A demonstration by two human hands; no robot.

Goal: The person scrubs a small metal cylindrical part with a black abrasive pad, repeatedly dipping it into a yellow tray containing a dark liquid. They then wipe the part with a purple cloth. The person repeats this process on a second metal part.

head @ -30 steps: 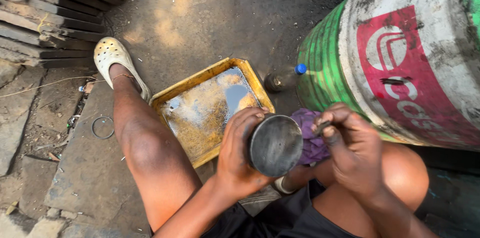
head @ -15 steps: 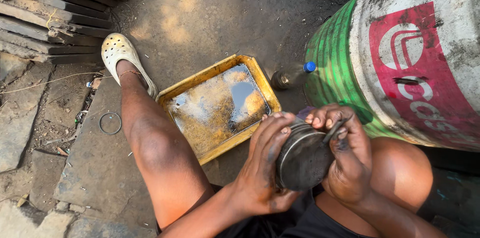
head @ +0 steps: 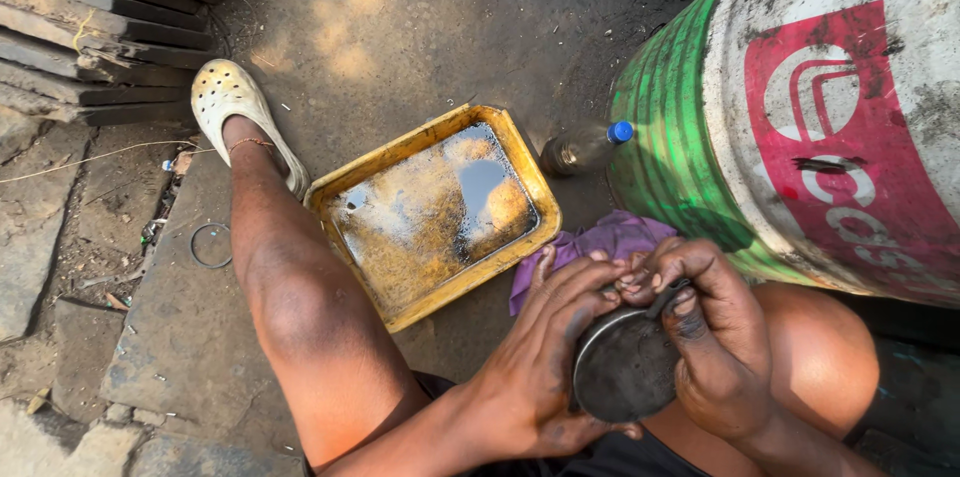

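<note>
Beside the yellow tray (head: 330, 199), the left hand (head: 535, 367) cupped a round metal part (head: 622, 377), the right hand (head: 712, 337) fingers pinching its rim; evidently mid-cleaning, calling next for steady grip.

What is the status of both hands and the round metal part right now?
Left hand and right hand both grip the round metal part. Purple cloth behind. Nothing in the way.

Left hand (head: 540, 367) cupped, fingers curled; right hand (head: 715, 337) clenched beside, fingertips meeting
</note>
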